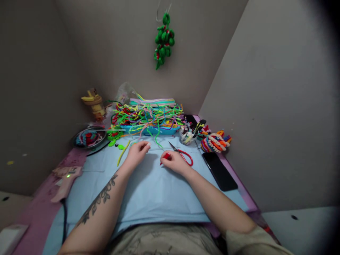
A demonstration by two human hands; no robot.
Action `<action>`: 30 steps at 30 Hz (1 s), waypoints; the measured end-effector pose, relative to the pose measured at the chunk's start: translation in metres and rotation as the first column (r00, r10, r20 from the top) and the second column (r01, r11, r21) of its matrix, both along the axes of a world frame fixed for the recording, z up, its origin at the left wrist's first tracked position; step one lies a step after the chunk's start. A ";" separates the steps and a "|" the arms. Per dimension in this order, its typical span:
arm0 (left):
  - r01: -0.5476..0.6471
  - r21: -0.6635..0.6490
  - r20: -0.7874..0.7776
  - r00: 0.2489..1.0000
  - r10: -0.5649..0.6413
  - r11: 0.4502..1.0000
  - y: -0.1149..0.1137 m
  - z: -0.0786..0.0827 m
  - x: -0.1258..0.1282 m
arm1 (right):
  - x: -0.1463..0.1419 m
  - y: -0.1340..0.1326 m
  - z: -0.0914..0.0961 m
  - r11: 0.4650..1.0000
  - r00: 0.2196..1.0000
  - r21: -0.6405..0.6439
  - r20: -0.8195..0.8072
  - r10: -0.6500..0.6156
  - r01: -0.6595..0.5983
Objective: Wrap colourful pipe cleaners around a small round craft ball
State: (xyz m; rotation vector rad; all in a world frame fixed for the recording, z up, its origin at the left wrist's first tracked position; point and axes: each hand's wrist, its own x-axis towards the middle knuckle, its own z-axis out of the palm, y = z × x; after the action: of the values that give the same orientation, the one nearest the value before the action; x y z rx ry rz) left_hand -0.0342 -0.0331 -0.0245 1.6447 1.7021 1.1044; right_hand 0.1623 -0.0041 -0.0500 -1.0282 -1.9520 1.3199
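Observation:
My left hand (138,153) rests on the light blue cloth (148,191), fingers pinched on the end of a pale pipe cleaner (156,148) that runs toward my right hand. My right hand (174,162) is closed around a small red piece (166,156), which sits at its fingertips. Red-handled scissors (183,154) lie just behind the right hand, touching it or nearly so. A yellow pipe cleaner (123,153) lies left of my left hand.
A blue tray (159,130) heaped with coloured pipe cleaners stands at the back. A round dish (89,138) sits back left, a black phone (219,170) on the right, striped pipe-cleaner shapes (215,141) behind it. A green ornament (163,40) hangs on the wall.

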 end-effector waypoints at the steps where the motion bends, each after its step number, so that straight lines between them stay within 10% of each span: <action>1: -0.002 0.002 0.005 1.000 0.001 1.000 0.000 0.000 0.000 | -0.001 -0.001 -0.001 0.999 0.998 0.053 0.054 0.008 -0.011; 16: 0.021 0.012 0.027 0.999 -0.021 1.000 0.002 -0.005 0.001 | 0.000 0.005 0.001 0.960 0.958 0.153 0.203 0.204 -0.237; 22: 0.033 -0.011 -0.002 0.999 -0.033 0.999 0.000 -0.001 0.002 | 0.010 0.016 0.005 0.951 0.979 0.241 0.022 -0.202 0.191; 26: 0.061 -0.020 0.022 0.998 -0.061 0.998 0.001 -0.004 0.002 | 0.009 0.009 0.005 0.977 0.992 0.182 0.069 0.102 -0.113; 30: 0.045 -0.029 0.033 0.998 -0.044 0.999 0.002 -0.004 0.002 | 0.007 0.005 0.004 0.951 0.945 0.218 0.291 0.152 -0.220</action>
State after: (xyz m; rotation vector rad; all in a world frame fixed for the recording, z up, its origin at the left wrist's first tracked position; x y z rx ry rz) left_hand -0.0319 -0.0315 -0.0284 1.6296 1.6458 1.0737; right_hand 0.1689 0.0006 -0.0456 -0.9570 -2.4036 1.0341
